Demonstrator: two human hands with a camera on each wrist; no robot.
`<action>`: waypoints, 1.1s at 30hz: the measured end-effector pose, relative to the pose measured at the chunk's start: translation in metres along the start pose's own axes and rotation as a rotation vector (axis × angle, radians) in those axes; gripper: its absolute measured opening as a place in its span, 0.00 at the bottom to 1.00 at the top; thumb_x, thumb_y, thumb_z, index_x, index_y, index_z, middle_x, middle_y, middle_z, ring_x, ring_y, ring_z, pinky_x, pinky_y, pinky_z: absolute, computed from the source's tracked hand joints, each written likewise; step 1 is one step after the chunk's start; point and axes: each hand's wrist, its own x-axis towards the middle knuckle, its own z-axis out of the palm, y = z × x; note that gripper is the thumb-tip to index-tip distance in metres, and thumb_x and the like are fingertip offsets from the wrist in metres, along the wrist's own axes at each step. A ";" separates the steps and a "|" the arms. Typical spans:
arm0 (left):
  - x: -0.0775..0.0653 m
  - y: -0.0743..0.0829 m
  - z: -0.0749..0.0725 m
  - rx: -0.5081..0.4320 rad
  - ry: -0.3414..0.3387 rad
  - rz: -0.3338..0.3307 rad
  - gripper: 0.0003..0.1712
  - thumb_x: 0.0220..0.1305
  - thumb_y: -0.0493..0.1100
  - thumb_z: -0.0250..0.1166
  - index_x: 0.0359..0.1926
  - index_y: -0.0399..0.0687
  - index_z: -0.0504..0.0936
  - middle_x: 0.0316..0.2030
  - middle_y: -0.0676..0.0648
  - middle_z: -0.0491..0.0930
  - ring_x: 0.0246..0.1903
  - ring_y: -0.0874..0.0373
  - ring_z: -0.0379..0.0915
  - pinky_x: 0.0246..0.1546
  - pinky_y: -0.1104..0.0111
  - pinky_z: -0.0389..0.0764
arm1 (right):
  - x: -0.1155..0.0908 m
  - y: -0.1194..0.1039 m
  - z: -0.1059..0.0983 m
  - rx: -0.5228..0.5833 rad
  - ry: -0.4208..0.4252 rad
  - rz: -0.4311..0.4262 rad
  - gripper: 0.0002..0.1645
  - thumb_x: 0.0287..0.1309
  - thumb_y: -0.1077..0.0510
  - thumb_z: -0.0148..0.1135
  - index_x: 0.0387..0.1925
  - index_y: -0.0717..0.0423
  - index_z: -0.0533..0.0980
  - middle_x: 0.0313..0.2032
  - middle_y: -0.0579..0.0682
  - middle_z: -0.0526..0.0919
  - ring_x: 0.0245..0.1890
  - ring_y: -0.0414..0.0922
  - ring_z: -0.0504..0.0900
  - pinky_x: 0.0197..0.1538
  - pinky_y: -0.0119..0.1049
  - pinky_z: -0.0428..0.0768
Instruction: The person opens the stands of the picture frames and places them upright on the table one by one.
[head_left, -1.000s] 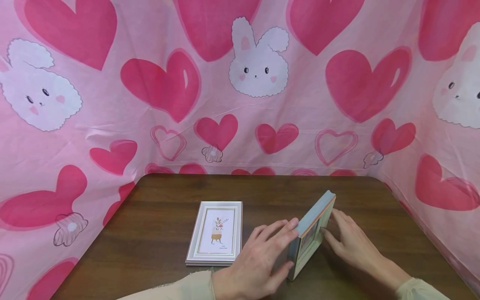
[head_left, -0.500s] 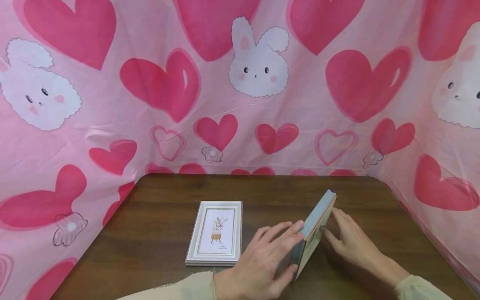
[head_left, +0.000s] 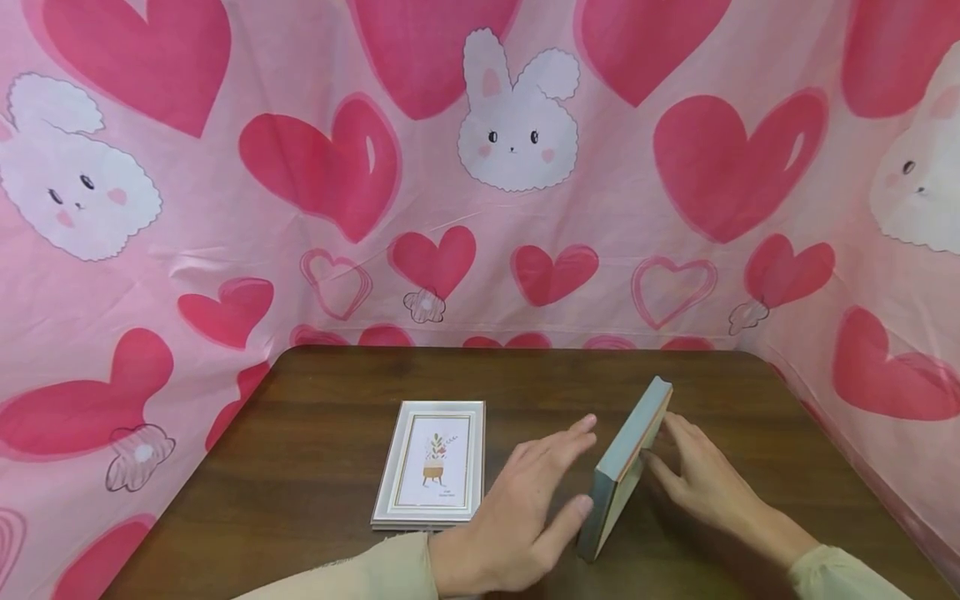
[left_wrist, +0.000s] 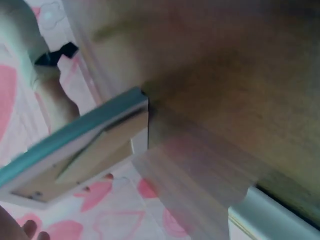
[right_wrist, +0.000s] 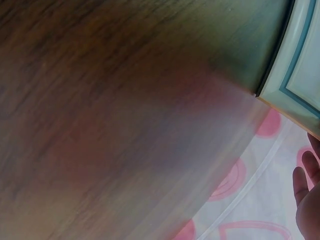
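Observation:
A light blue-edged picture frame (head_left: 636,429) stands upright and slanted on the table, right of centre. In the left wrist view its back (left_wrist: 100,150) shows a propped-out stand leg. My right hand (head_left: 712,483) holds the frame's far side, its thumb toward the front and the other fingertips partly hidden behind. Two fingertips peek past its edge in the left wrist view. My left hand (head_left: 517,517) is beside the back of the frame, fingers extended, the thumb tip very near it. A white picture frame (head_left: 433,467) with a potted-plant print lies flat to the left.
A dark brown wooden table (head_left: 337,383) bears both frames. Behind and beside it hangs a pink cloth (head_left: 622,208) with hearts and white rabbits. The white frame lies close to the left forearm.
My left hand has drawn its fingers off the blue-edged frame and straightened them. The frame has turned slightly, so less of its front shows. My right hand stays in place.

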 end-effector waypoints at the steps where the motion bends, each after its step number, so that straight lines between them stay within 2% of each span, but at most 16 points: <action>1: 0.001 -0.003 0.000 -0.073 -0.005 -0.073 0.31 0.80 0.43 0.54 0.78 0.43 0.62 0.76 0.47 0.67 0.72 0.55 0.66 0.69 0.58 0.69 | 0.000 0.000 0.000 0.001 0.003 -0.002 0.38 0.47 0.69 0.80 0.61 0.61 0.75 0.50 0.54 0.84 0.50 0.56 0.83 0.53 0.45 0.77; 3: 0.005 -0.012 0.002 -0.229 -0.014 -0.246 0.27 0.82 0.43 0.52 0.77 0.50 0.63 0.69 0.50 0.76 0.66 0.58 0.73 0.66 0.60 0.72 | 0.001 0.000 0.000 0.002 0.003 0.000 0.37 0.48 0.68 0.80 0.61 0.61 0.75 0.50 0.53 0.84 0.51 0.55 0.83 0.55 0.38 0.74; 6: 0.011 -0.029 0.007 -0.468 -0.042 -0.481 0.22 0.80 0.40 0.58 0.71 0.53 0.71 0.56 0.52 0.85 0.56 0.62 0.80 0.59 0.65 0.78 | 0.001 0.001 0.001 0.002 0.008 -0.004 0.37 0.47 0.68 0.80 0.60 0.61 0.75 0.49 0.53 0.84 0.51 0.55 0.83 0.56 0.33 0.71; 7: 0.014 -0.034 0.009 -0.529 -0.068 -0.539 0.21 0.78 0.39 0.60 0.68 0.52 0.74 0.53 0.52 0.86 0.53 0.62 0.82 0.57 0.66 0.79 | 0.001 0.001 0.001 0.001 0.008 -0.003 0.36 0.48 0.69 0.80 0.60 0.61 0.75 0.49 0.53 0.84 0.51 0.55 0.83 0.56 0.33 0.71; 9: 0.017 -0.042 0.013 -0.614 -0.140 -0.603 0.20 0.75 0.37 0.64 0.65 0.48 0.77 0.50 0.49 0.87 0.51 0.63 0.83 0.55 0.69 0.80 | 0.000 0.001 0.001 -0.002 0.005 0.003 0.36 0.48 0.69 0.80 0.59 0.61 0.75 0.49 0.53 0.84 0.51 0.54 0.82 0.56 0.34 0.72; 11: 0.018 -0.048 0.018 -0.692 -0.222 -0.623 0.20 0.74 0.34 0.65 0.64 0.43 0.79 0.51 0.46 0.87 0.52 0.63 0.82 0.55 0.70 0.79 | 0.001 0.001 0.001 -0.003 0.003 0.005 0.36 0.48 0.68 0.80 0.59 0.61 0.75 0.49 0.53 0.84 0.51 0.55 0.82 0.55 0.37 0.73; 13: 0.018 -0.052 0.023 -0.746 -0.291 -0.612 0.21 0.74 0.33 0.65 0.65 0.41 0.78 0.55 0.44 0.85 0.54 0.63 0.81 0.56 0.70 0.78 | 0.001 0.001 0.001 -0.001 0.000 0.007 0.36 0.48 0.68 0.80 0.59 0.61 0.75 0.49 0.53 0.84 0.51 0.55 0.82 0.55 0.39 0.74; 16: 0.017 -0.055 0.029 -0.825 -0.350 -0.581 0.25 0.75 0.31 0.62 0.70 0.40 0.74 0.60 0.39 0.82 0.58 0.64 0.79 0.59 0.70 0.77 | 0.001 0.001 0.001 0.008 0.001 0.001 0.37 0.47 0.68 0.81 0.60 0.60 0.75 0.49 0.52 0.84 0.51 0.56 0.82 0.56 0.36 0.73; 19: 0.019 -0.057 0.033 -0.905 -0.376 -0.561 0.28 0.76 0.28 0.60 0.74 0.39 0.70 0.63 0.35 0.80 0.60 0.63 0.77 0.61 0.70 0.75 | 0.001 0.001 0.001 0.013 0.005 0.003 0.38 0.47 0.69 0.81 0.60 0.59 0.75 0.49 0.52 0.84 0.51 0.55 0.83 0.55 0.34 0.72; 23: 0.021 -0.059 0.035 -0.981 -0.403 -0.556 0.31 0.74 0.25 0.59 0.75 0.35 0.66 0.66 0.32 0.76 0.63 0.61 0.75 0.64 0.69 0.74 | 0.000 0.000 0.000 0.010 0.002 0.006 0.37 0.47 0.69 0.80 0.60 0.60 0.75 0.49 0.52 0.84 0.50 0.55 0.83 0.53 0.38 0.73; 33: 0.022 -0.061 0.040 -0.988 -0.414 -0.560 0.34 0.68 0.19 0.62 0.73 0.30 0.67 0.66 0.29 0.75 0.59 0.63 0.77 0.61 0.68 0.76 | 0.001 0.003 0.002 0.016 -0.014 0.004 0.37 0.49 0.70 0.78 0.61 0.61 0.74 0.49 0.53 0.83 0.52 0.54 0.82 0.57 0.29 0.70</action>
